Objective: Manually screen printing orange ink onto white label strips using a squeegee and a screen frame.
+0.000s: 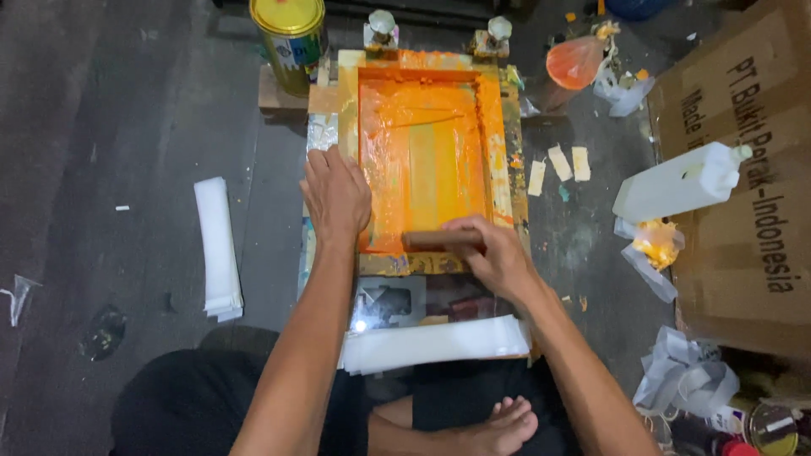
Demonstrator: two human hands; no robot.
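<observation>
Nearest, crossed bare legs and a foot (507,422) on the dark floor (127,127), with a stack of white sheets (435,342) lying just in front of the knees. Beyond that, a second, narrow stack of white strips (218,247) off to the left, well apart from the work.

Right hand (494,253) closed around a brown wooden squeegee (439,240), held flat across the near edge of the printing screen (422,160), fingers wrapped over the handle from above. Left hand (336,196) spread flat, palm down, pressing on the left rail of the wooden frame (348,101), gripping nothing.

Screen thick with wet orange ink (397,127), paler stripes showing through the middle. Squeegee likely light and stiff, its handle probably slick where ink has crept up; best taken along the bare wooden top, both ends kept level. Frame rigid, mesh taut and probably easy to puncture or smear, so better held by the rails than by the inked face.

Farther back, two hinge clamps (382,27) at the far edge of the frame, a yellow-lidded tin (289,38) standing just left of them. To the right, a white plastic jug (680,181) lying tilted against a cardboard box (743,169), crumpled plastic bags (655,245) with orange residue near it, small pale scraps (559,162) beside the frame.
</observation>
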